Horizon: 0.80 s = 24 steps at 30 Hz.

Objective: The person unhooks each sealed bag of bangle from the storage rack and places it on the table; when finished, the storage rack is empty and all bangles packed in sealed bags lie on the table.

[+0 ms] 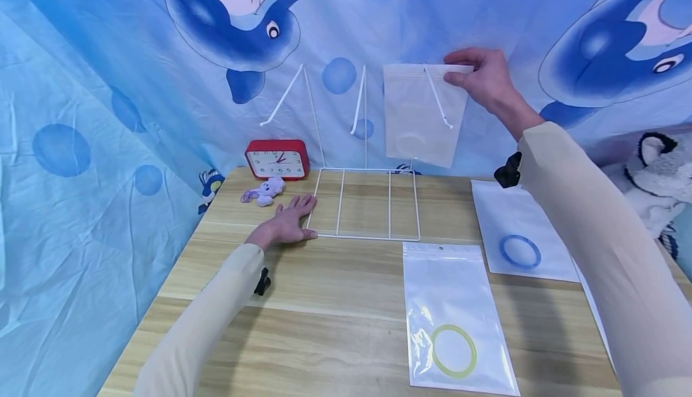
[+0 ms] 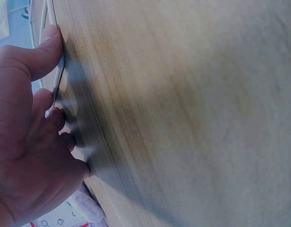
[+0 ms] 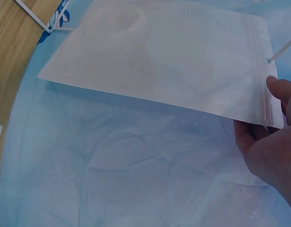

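Observation:
A white wire display rack (image 1: 367, 238) with three upright hooks stands at the back of the table. My left hand (image 1: 286, 223) rests with spread fingers at the left side of its base, the thumb touching the front corner wire. From the right hook hangs a white zip bag (image 1: 405, 115), the hook passing through the hole in its top strip. My right hand (image 1: 489, 81) pinches that bag's top right corner between thumb and fingers (image 3: 244, 135). A faint round shape shows near the bag's bottom. Nothing hangs on the left and middle hooks.
In front of the rack lies a zip bag (image 1: 449, 289) with a yellow-green ring. Another zip bag (image 1: 503, 211), showing a blue ring, lies farther right, partly behind my right arm. A red clock (image 1: 277, 163), a small purple toy (image 1: 266, 191) and a husky plush (image 1: 667, 172) stand around.

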{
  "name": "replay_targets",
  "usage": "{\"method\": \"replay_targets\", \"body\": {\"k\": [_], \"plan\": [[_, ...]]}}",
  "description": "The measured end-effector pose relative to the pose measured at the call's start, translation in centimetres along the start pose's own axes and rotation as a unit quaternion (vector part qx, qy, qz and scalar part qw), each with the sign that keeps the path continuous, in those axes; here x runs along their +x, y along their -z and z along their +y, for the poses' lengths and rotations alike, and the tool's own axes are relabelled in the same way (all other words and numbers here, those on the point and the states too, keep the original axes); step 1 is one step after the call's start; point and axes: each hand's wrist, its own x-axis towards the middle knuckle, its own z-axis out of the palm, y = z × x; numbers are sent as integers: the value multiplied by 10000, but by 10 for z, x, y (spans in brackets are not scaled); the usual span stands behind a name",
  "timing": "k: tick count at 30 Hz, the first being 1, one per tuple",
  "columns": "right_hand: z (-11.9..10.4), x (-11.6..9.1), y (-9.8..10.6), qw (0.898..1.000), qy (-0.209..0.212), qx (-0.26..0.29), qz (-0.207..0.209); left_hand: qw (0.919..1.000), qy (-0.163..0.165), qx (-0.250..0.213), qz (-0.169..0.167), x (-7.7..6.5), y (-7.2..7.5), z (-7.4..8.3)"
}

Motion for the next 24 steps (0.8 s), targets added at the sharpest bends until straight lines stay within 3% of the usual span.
{"method": "replay_targets", "body": {"k": [6, 16, 24], "plan": [[-1, -1, -2, 9996, 219, -102, -133, 10000, 29, -21, -7, 1, 1, 1], [-3, -1, -3, 9998, 63, -74, -184, 10000, 34, -17, -9, 2, -1, 3], [-4, -9, -2, 9992, 305, -13, -255, 10000, 49, -20, 6, 0, 2, 3]]}}
